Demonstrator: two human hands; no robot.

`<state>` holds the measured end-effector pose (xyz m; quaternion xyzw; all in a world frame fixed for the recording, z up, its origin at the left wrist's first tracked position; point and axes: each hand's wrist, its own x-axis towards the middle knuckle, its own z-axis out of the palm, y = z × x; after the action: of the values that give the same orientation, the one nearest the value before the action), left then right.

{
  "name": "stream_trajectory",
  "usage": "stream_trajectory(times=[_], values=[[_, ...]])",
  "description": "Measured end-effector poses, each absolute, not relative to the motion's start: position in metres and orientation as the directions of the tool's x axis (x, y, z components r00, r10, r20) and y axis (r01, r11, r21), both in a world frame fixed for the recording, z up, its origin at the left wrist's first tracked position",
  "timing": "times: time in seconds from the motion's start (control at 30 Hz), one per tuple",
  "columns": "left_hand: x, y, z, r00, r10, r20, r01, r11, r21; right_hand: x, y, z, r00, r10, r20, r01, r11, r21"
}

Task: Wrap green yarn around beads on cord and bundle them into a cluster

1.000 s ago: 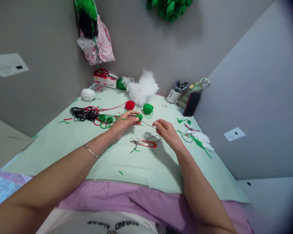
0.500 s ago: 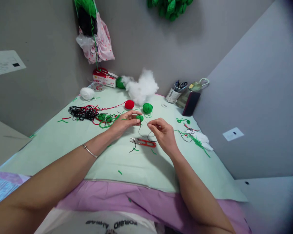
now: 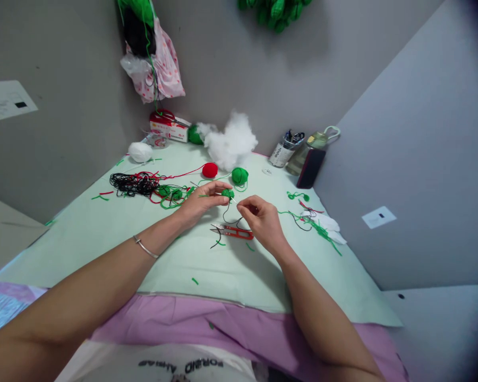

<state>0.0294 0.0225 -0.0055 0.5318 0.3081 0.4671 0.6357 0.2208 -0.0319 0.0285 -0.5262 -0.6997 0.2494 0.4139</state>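
My left hand point(image 3: 201, 200) pinches a small green crocheted piece point(image 3: 227, 194) above the pale green table cover point(image 3: 115, 239). My right hand point(image 3: 261, 218) is closed in a pinch just right of that piece, holding a needle with a black thread point(image 3: 228, 213) that loops down from it. Red thread snips point(image 3: 234, 232) lie on the cover right below both hands. A silver bangle is on my left wrist.
A green yarn ball point(image 3: 239, 175), a red ball point(image 3: 210, 170), tangled black yarn point(image 3: 134, 183) and white stuffing point(image 3: 231, 140) lie farther back. A pen tin point(image 3: 281, 151), bottle and dark phone point(image 3: 310, 167) stand at the back right. Yarn scraps point(image 3: 322, 225) lie right.
My right hand has moved left and up toward the green piece, and the black thread, stretched a second ago, now hangs in a slack loop. The left hand barely shifted.
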Motion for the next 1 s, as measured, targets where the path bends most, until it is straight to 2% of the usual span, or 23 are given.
stream_trajectory(times=[0.17,0.33,0.43,0.73,0.87,1.0], values=[[0.030,0.022,-0.005,0.357,0.929,0.099,-0.218,-0.020,0.976,0.218,-0.033,0.032,-0.090,0.964,0.251,0.511,0.261,-0.819],[0.031,0.019,-0.001,0.438,0.898,0.032,-0.355,0.140,0.924,0.217,-0.030,0.031,-0.097,0.970,0.221,0.390,0.241,-0.889],[0.032,0.017,0.000,0.448,0.894,0.025,-0.378,0.164,0.911,0.215,-0.027,0.028,-0.098,0.977,0.188,0.312,0.210,-0.927],[0.037,0.012,-0.002,0.376,0.924,0.071,-0.347,0.069,0.935,0.212,-0.023,0.018,-0.045,0.995,0.093,0.136,0.099,-0.986],[0.038,0.011,-0.002,0.316,0.941,0.119,-0.278,-0.028,0.960,0.212,-0.021,0.016,-0.082,0.997,0.005,0.023,0.007,-1.000],[0.039,0.013,-0.006,0.327,0.929,0.172,-0.175,-0.119,0.977,0.211,-0.021,0.016,-0.081,0.995,-0.054,-0.054,-0.058,-0.997]])
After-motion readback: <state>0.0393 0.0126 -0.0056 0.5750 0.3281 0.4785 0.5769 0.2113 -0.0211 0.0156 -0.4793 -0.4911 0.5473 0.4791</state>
